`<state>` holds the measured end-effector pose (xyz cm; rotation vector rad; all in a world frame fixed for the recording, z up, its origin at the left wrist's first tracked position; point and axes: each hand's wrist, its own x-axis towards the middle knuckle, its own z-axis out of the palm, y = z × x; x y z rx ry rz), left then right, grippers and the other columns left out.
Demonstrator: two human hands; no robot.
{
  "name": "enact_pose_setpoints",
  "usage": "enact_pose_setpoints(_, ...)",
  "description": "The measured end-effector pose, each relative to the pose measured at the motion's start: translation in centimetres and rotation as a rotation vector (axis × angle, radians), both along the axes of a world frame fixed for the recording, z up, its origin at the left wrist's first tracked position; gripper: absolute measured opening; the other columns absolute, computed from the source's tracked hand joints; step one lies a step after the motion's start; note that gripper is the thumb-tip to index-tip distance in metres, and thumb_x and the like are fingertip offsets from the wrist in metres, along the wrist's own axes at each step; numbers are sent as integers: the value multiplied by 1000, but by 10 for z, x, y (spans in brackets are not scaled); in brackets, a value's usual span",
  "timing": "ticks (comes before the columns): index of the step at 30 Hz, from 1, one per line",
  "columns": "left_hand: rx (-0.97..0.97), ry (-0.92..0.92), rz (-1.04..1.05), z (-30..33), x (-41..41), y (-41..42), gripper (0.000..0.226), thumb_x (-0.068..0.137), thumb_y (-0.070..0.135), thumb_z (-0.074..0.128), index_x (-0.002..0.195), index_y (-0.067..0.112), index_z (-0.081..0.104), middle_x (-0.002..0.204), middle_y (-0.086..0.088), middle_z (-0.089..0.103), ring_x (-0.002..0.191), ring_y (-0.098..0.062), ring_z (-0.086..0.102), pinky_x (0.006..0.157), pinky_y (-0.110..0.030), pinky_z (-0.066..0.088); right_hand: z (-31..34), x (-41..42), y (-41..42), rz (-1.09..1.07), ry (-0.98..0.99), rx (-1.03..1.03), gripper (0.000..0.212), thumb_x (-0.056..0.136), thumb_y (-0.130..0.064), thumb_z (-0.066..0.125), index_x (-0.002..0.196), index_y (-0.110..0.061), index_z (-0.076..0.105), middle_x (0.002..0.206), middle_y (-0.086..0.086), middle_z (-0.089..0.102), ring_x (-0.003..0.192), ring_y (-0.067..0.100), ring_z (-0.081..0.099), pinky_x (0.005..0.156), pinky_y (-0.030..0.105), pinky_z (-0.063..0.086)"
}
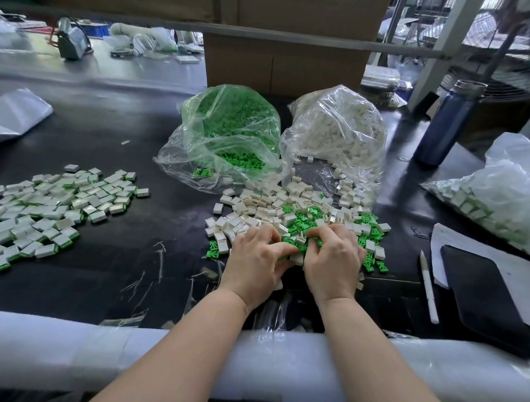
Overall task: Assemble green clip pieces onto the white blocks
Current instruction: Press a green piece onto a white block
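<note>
Both hands are down in the mixed heap of loose parts (299,214), which serves here as the landmark; it lies on the black worktop (141,256) directly in front of the person. The left hand (252,260) sits at the heap's near left edge with fingers curled and the thumb reaching toward the right hand; a white block (296,259) shows between the two hands, but whether the left hand grips it cannot be told. The right hand (333,260) sits at the heap's near middle, fingers bent down onto the green clip pieces (296,226); what it has hold of, if anything, is hidden under the fingers. Loose white blocks (257,206) make up the far and left part of the heap. Behind the heap stand two open clear bags, the bag of green clips (230,130) to the left and the bag of white blocks (338,125) to the right, both spilling toward the heap. Well to the left of the heap lies a spread of finished pieces (47,205), white with a green edge showing. To the right of the heap are a white pen (428,290) and a dark phone (482,295); a blue bottle (446,123) stands beyond the heap to the right. Judgement: the step in hand is one more pairing, either picking or seating a clip on a block, with many pieces already done and much stock left. The next move calls for lining the clip up square with the block's open side, pressing it fully home, then setting the piece aside toward the finished spread.
</note>
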<state>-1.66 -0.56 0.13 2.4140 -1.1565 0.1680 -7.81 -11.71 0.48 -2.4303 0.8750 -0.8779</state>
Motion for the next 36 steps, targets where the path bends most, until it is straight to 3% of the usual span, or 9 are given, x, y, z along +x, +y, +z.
enact_pose_setpoints(7,79,11,-17,-3,1,-1,34,94,44,43,127,47,50,125,6,35,118,-16,28,97,-29,16,1,-1,0,-7,-19,23,14,83,-8,61,89,-16,70,100,2,62,101,23,51,84,32,25)
enact_pose_setpoints(15,32,-2,-4,-1,0,0,27,90,42,52,112,34,65,120,6,44,114,-16,34,95,-27,20,0,-1,0,-16,-30,32,14,83,-8,60,89,-16,70,100,2,62,101,23,51,83,32,25)
enact_pose_setpoints(22,54,25,-6,-1,0,1,30,91,43,49,119,42,59,123,9,39,115,-14,30,97,-27,17,-2,0,-3,-53,11,33,17,89,-23,60,103,-21,69,107,1,57,106,22,46,82,31,21)
enact_pose_setpoints(27,18,10,-22,0,-1,1,29,92,42,48,116,35,64,120,6,44,113,-17,34,97,-29,23,-3,5,-5,-39,129,28,26,93,-33,54,116,-30,64,121,1,48,115,22,34,86,33,19)
enact_pose_setpoints(36,-31,32,-12,-2,1,1,29,90,40,54,116,32,64,118,6,45,114,-14,35,101,-26,24,-4,5,-5,-16,64,14,16,92,-27,56,103,-22,67,115,3,51,111,22,37,80,29,15)
